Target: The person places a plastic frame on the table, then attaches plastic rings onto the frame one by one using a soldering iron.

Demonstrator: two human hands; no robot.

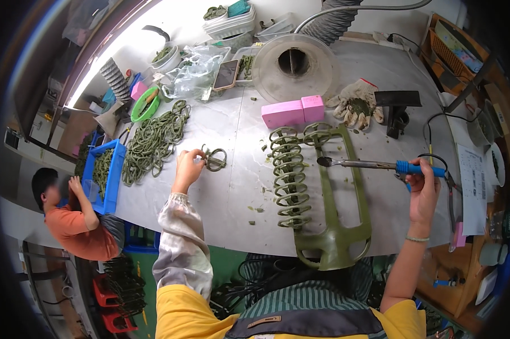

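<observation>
My left hand (186,168), below a sleeved forearm, pinches a small green looped piece (216,160) over the metal worktop (221,203). My right hand (422,186) grips a blue-handled metal tool (409,166), whose dark spoon-like tip rests over a green frame (332,217). A column of stacked green rings (289,192) runs along the frame's left side, with small green scraps beside it. Two pink blocks (283,116) lie just beyond the frame.
Left are piled green loops (150,141), a blue crate (108,206) and a person in orange (80,226). Behind are a clear funnel hood (266,70), phone (225,74), bags, tubs, a glove (357,104) and black stand (396,99). Cables and paper sheets (470,186) are right.
</observation>
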